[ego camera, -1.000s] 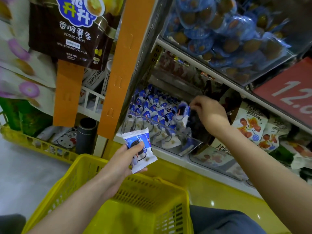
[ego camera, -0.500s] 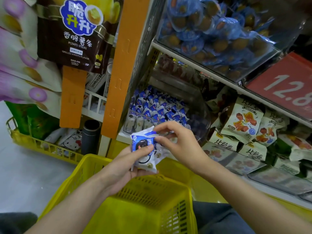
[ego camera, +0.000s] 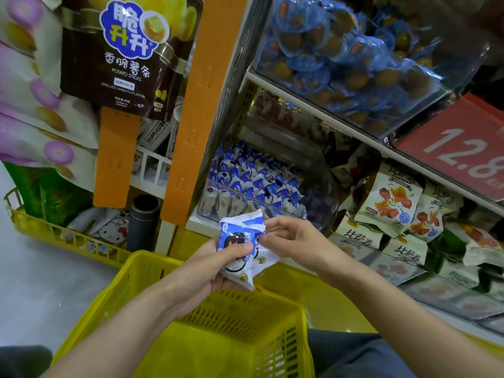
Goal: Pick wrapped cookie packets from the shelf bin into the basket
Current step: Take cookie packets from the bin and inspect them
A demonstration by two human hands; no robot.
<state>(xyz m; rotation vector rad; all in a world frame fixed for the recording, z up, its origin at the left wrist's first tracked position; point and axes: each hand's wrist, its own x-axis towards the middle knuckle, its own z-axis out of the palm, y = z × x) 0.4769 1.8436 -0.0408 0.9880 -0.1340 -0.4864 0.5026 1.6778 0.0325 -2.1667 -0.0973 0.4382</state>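
Packets (ego camera: 241,246) stacked in left grip (ego camera: 201,271), thumb clamped on top, above basket (ego camera: 152,257) far rim, likely gathering several for one drop. Right grip (ego camera: 294,241) pinches top packet's edge, seating it. Bin (ego camera: 218,203) on shelf behind, well stocked.

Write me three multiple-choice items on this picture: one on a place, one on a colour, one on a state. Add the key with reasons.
1. Where are the held cookie packets?
A. on the floor
B. above the basket
C. on the top shelf

2. What colour is the basket?
A. red
B. grey
C. yellow

3. What is the left hand doing?
A. gripping the cookie packets
B. hanging idle
C. pressing the price sign

Key:
1 B: they sit in the hands, over the basket's far rim.
2 C: its walls and rim are yellow.
3 A: its thumb presses them against its fingers, while the right hand pinches their edge.
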